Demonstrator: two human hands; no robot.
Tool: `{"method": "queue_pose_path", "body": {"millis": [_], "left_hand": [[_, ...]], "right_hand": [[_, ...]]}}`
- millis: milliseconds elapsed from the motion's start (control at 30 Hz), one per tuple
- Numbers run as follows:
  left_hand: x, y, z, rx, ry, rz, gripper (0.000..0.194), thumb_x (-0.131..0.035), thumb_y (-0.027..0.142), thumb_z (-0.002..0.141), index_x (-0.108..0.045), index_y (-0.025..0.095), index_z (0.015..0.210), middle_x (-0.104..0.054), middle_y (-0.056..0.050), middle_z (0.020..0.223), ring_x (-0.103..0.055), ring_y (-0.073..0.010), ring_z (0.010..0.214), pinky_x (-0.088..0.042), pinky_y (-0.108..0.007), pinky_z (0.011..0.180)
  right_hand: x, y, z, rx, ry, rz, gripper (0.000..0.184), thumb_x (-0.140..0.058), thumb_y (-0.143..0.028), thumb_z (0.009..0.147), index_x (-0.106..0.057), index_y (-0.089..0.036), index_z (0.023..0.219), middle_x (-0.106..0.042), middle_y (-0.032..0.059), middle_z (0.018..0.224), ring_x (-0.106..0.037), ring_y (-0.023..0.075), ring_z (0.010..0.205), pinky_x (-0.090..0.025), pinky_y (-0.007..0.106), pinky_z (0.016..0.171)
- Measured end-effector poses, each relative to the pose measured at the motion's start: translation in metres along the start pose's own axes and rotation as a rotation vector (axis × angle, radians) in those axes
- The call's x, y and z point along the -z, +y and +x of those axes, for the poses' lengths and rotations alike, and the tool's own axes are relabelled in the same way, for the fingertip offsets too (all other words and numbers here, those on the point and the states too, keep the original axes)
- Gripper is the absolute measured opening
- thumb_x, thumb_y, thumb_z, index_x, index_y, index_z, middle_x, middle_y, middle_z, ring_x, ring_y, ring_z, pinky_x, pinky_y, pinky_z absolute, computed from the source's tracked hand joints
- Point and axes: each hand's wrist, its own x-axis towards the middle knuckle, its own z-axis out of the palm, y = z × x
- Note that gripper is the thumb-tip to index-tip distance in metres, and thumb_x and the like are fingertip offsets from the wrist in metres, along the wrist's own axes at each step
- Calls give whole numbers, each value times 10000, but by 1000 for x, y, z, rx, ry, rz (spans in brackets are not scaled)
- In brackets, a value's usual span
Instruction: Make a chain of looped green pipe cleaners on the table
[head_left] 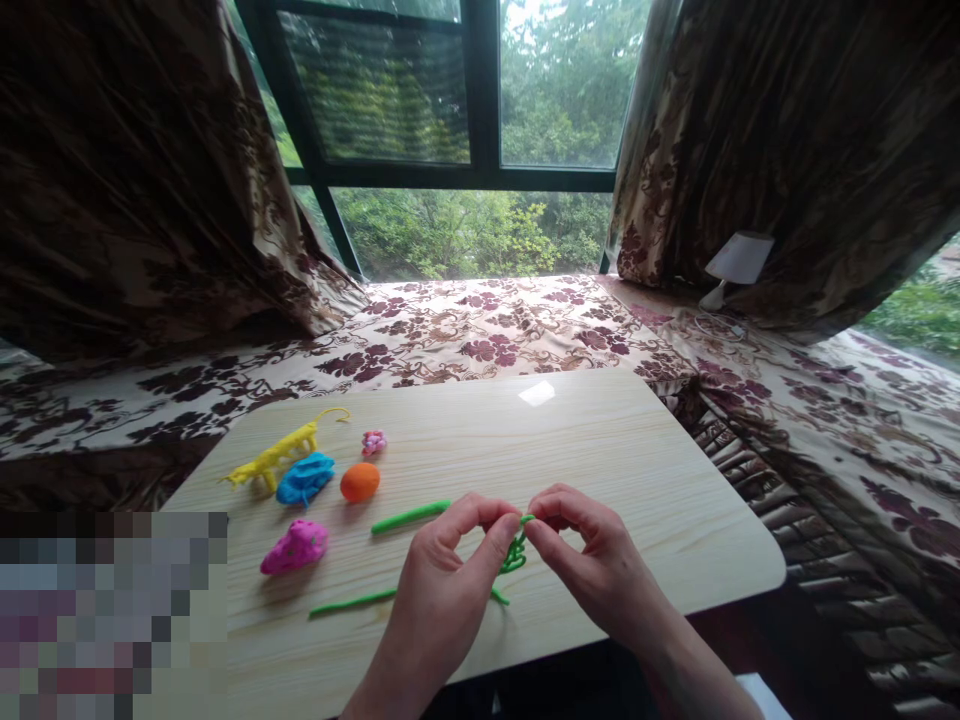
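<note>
Delicately, the left hand (457, 570) and right hand (600, 540) pinched the top of the green coil (514, 556) between thumbs and forefingers, probably so that its soft loops wouldn't get squashed. It hung just below the fingertips, between the hands and over the table (645, 470), while the green roll (409, 517) lay beyond the left hand and the orange ball (360, 482) sat farther left, presumably out of the way.

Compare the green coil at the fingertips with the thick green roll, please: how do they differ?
The coil is bent into thin loops; the roll looks straight and thicker. The left hand and right hand pinch the coil; the roll lies on the table. Both are green.
</note>
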Motion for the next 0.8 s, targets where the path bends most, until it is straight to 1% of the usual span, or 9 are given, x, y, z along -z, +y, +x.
{"method": "queue_pose_path", "body": {"millis": [67, 133, 200, 300, 433, 633, 700, 800], "left_hand": [[0, 1, -1, -28, 8, 2, 170, -497, 294, 828, -626, 216, 907, -614, 7, 822, -565, -148, 821, -432, -262, 764], [0, 1, -2, -52, 34, 28, 174, -531, 282, 805, -627, 229, 939, -618, 5, 864, -569, -150, 849, -438, -257, 772], [1, 2, -2, -67, 50, 70, 174, -573, 275, 772, -636, 236, 930, -622, 3, 881, -574, -152, 855, -448, -250, 761], [1, 2, -3, -106, 45, 110, 166, -583, 263, 764, -650, 244, 915, -624, -1, 861, -578, -151, 836, -456, -248, 741], [-2, -1, -3, -167, 77, 138, 162, -563, 243, 782, -659, 247, 912, -614, -5, 820, -568, -150, 816, -447, -258, 749], [-4, 1, -5, -183, 109, 184, 121, -539, 238, 798, -657, 238, 829, -593, 1, 782, -552, -144, 791, -427, -258, 756], [-4, 3, -5, -177, 125, 196, 105, -541, 247, 797, -644, 228, 800, -590, 2, 783, -551, -142, 789, -422, -257, 757], [-5, 4, -4, -165, 122, 199, 102, -535, 257, 800, -631, 223, 812, -590, 1, 796, -552, -141, 795, -421, -256, 753]], "right_hand": [[1, 0, 0, 8, -2, -3, 78, -509, -144, 822, -574, -166, 784, -559, -2, 762, -530, 117, 702, -422, 244, 640], [2, 0, 0, 7, 1, -3, 78, -507, -143, 824, -572, -165, 787, -556, -2, 763, -531, 118, 703, -420, 245, 643], [2, 0, 0, 6, 3, -4, 76, -510, -147, 825, -571, -165, 784, -553, -4, 755, -528, 116, 696, -418, 244, 639], [3, 1, -1, 10, -7, -4, 77, -510, -156, 829, -574, -166, 787, -552, -4, 752, -527, 117, 694, -415, 243, 634], [2, -2, -2, 25, -26, -23, 86, -503, -165, 836, -577, -168, 792, -552, -3, 756, -527, 117, 703, -412, 243, 643], [4, -5, -3, 50, -44, -69, 167, -434, -158, 865, -565, -174, 763, -555, 4, 779, -527, 117, 731, -407, 241, 655], [4, -5, -5, 47, -28, -82, 127, -458, -167, 855, -562, -180, 785, -564, 0, 789, -526, 118, 736, -408, 244, 670], [4, -3, -6, 35, 7, -96, 35, -522, -174, 818, -555, -185, 814, -562, -13, 766, -519, 116, 713, -409, 247, 672]]}}
